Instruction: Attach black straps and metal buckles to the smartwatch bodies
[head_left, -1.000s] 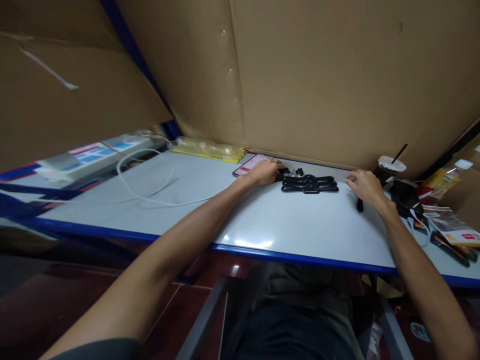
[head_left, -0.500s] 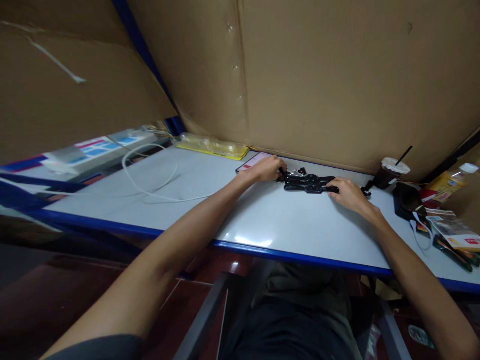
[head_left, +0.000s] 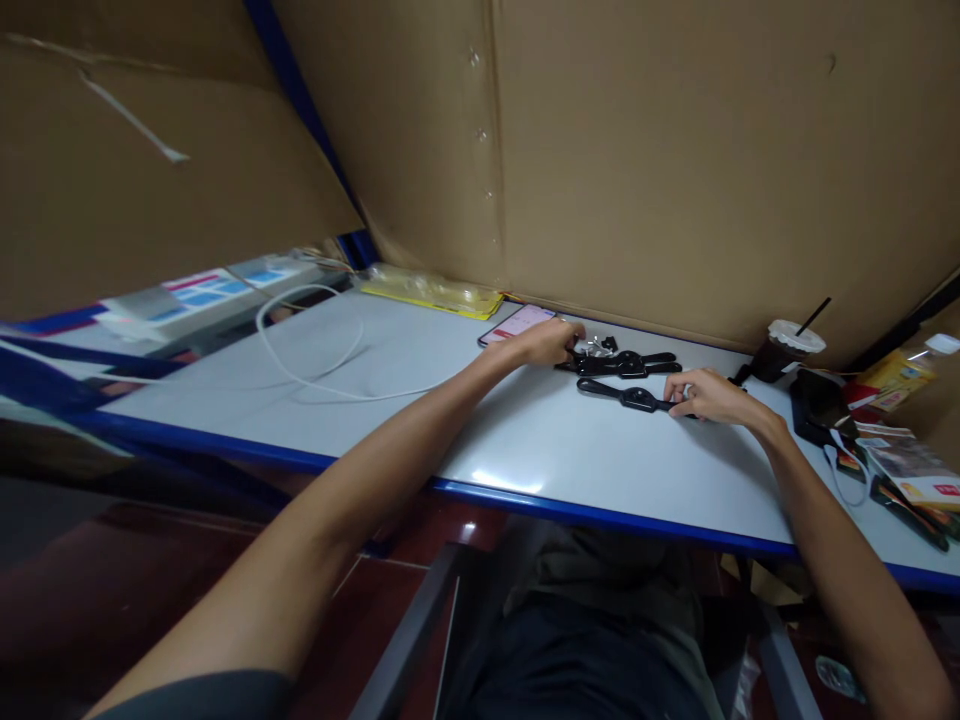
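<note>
Right of the right hand (head_left: 705,396) is a yellow-labelled bottle (head_left: 907,377); nearer, a lidded cup (head_left: 796,337) of dark drink (head_left: 772,362). That hand grips a black two-handled tool (head_left: 639,399); whether the left hand (head_left: 553,343), beside similar tools (head_left: 628,364), grips anything, I cannot tell.

black tools: 1 in front (head_left: 638,398), at least 2 in the pile behind (head_left: 634,364); overlap, exact number unclear. hands: 2, left hand (head_left: 553,342) and right hand (head_left: 709,395). small silver bits (head_left: 598,345): several, too small to count. phone (head_left: 517,326): 1. lidded cup (head_left: 795,338): 1, with 1 straw (head_left: 814,315). bottle (head_left: 911,373): 1. clear pack (head_left: 431,292): 1. white cords: 2 visible, 1 left (head_left: 360,400), 1 right (head_left: 838,440). table (head_left: 525,440): 1. printed pouch (head_left: 904,460): 1 that i can make out.
</note>
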